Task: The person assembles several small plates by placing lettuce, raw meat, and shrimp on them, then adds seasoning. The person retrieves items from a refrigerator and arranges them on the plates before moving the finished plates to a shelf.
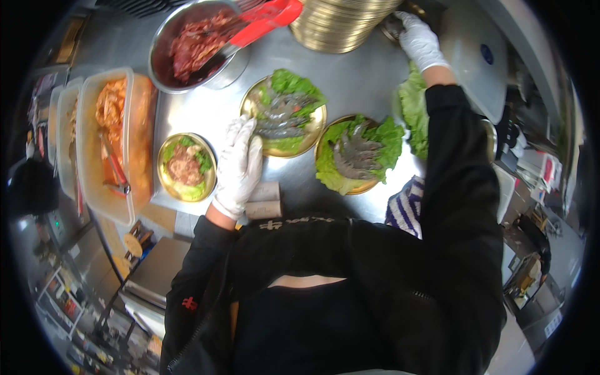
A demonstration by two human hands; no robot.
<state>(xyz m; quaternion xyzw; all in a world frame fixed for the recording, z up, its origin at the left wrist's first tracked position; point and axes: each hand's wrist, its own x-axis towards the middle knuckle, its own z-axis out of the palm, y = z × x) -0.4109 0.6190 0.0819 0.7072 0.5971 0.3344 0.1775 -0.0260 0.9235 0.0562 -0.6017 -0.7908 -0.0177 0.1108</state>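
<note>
My white-gloved left hand [239, 165] lies along the left edge of a gold plate [309, 140], fingers stretched out, touching or nearly touching the rim. Raw grey shrimp [282, 125] rest on green lettuce there. To its right, a second gold plate [370, 185] carries lettuce and a fan of shrimp [356, 152]. At the far right, my gloved right hand [421, 44] reaches into a round metal bowl [392, 28] with dark grey contents. Its fingers are bent together, and whatever they grip is hidden. A small gold plate [211, 172] with minced meat on lettuce stands left of my left hand.
A steel bowl [157, 62] of red meat holds red-handled tongs [265, 25]. A tall stack of gold plates [340, 28] stands at the back. Plastic tubs [129, 156] of orange food line the left. Loose lettuce [414, 109] and a striped cloth [406, 206] lie at the right.
</note>
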